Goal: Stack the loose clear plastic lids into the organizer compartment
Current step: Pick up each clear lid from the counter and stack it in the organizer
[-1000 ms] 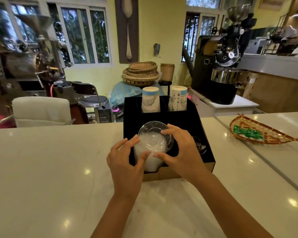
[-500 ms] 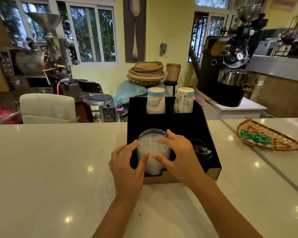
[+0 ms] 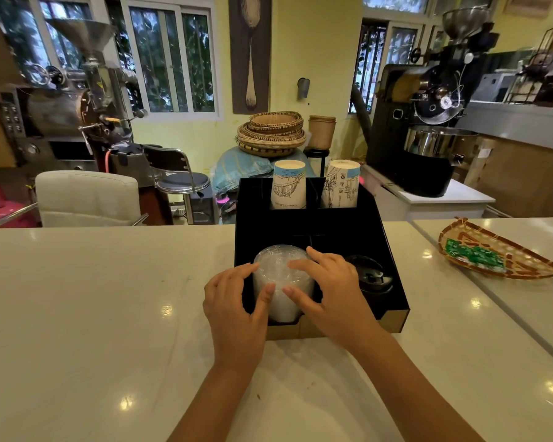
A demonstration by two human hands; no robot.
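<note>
A tall stack of clear plastic lids (image 3: 280,266) stands in the front left compartment of the black organizer (image 3: 387,250) on the white counter. My left hand (image 3: 233,301) cups the stack's left side, thumb against its front. My right hand (image 3: 329,288) wraps the right side, with fingers lying over the top lid. Both hands grip the stack between them. The stack's lower part is hidden by my hands and the compartment's front wall.
Black lids (image 3: 369,275) lie in the front right compartment. Two stacks of paper cups (image 3: 289,186) (image 3: 342,183) stand in the back compartments. A woven tray (image 3: 492,253) with a green packet lies on the counter at right. Chairs and roasting machines stand beyond the counter.
The stack of lids has sunk lower into the compartment between my hands. My right fingers have slid over its top. The camera has shifted slightly.
</note>
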